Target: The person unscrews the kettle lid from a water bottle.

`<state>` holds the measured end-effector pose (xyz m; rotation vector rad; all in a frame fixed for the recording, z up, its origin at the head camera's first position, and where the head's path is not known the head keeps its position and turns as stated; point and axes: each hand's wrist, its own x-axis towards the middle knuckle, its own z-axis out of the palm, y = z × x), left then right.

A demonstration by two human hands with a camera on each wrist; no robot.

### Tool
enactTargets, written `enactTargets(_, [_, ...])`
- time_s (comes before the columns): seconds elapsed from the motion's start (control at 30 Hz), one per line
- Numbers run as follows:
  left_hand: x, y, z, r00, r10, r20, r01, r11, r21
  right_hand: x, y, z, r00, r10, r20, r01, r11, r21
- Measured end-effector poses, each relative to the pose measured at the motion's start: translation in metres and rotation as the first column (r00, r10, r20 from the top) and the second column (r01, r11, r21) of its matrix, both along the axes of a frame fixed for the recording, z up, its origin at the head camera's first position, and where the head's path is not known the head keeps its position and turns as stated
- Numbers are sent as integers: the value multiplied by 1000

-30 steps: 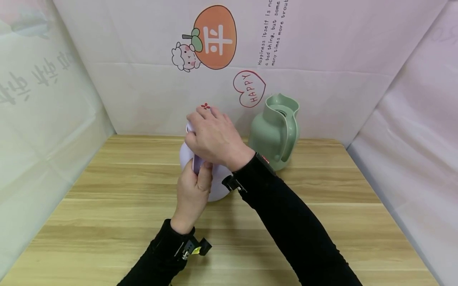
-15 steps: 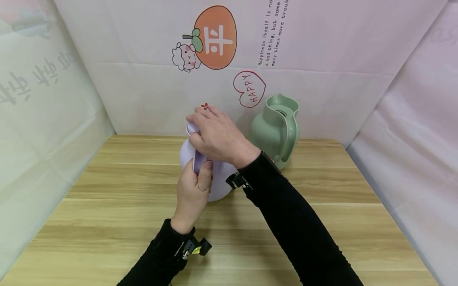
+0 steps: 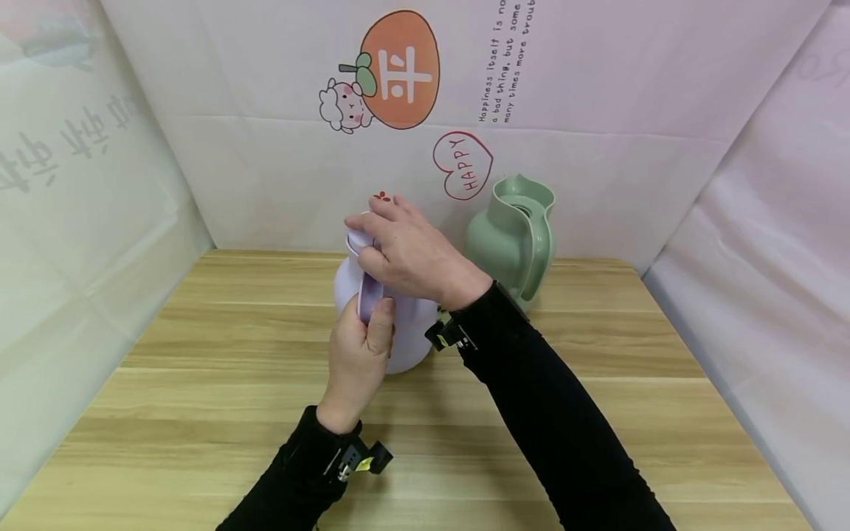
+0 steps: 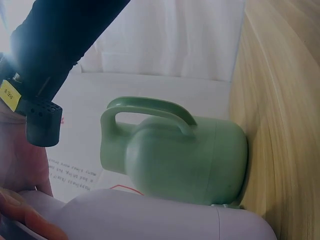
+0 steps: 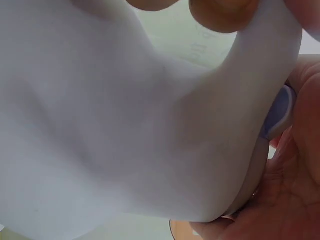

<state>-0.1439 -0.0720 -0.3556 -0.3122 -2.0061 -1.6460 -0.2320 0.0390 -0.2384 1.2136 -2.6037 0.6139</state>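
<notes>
A lilac jug [image 3: 412,332] stands upright on the wooden table [image 3: 199,383], near its middle. My left hand [image 3: 358,354] grips the jug's handle [image 3: 368,295] from the near side, thumb along it. My right hand [image 3: 405,251] lies over the jug's top, its fingers curled round the lid at the rim [image 3: 355,240]. In the right wrist view the lilac body [image 5: 125,115] fills the frame, fingertips [image 5: 220,12] pressed on its upper edge. The left wrist view shows the lilac jug [image 4: 150,217] low in frame.
A green jug [image 3: 514,243] with a handle stands upright just right of and behind the lilac one, close to the back wall; it also shows in the left wrist view as the green jug [image 4: 180,155]. Printed sheets enclose the table on three sides.
My right hand has turned on the jug's top, its wrist swinging right and slightly toward me while the fingers stay on the lid. The left hand and both jugs stay put.
</notes>
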Motion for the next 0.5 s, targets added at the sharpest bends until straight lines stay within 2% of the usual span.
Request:
enactTargets(0.3, [1, 0, -1, 1000, -11, -9, 11, 1000, 10, -4, 3, 1, 999, 10, 39, -11, 1000, 25])
enactTargets(0.5, [1, 0, -1, 1000, -9, -15, 9, 1000, 16, -9, 7, 4, 994, 30, 102, -34, 999, 37])
